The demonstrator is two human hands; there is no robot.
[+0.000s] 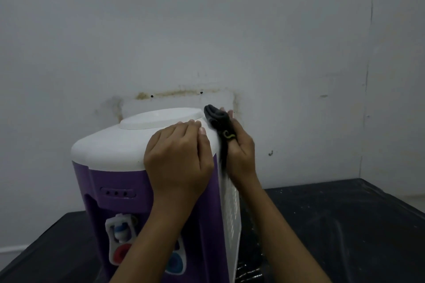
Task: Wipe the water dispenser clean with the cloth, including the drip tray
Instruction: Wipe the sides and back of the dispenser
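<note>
Two bare forearms come up from the near edge, one to each hand — no sleeves, no watch, no bracelet or ring on any part that shows. The left hand [178, 156] has short, plain nails, the thumbnail pale and unpainted at the far right of the knuckles. The right hand [241, 151] is seen mostly from the back and side, its fingers partly hidden — nothing is worn on the wrist below it either.
</note>
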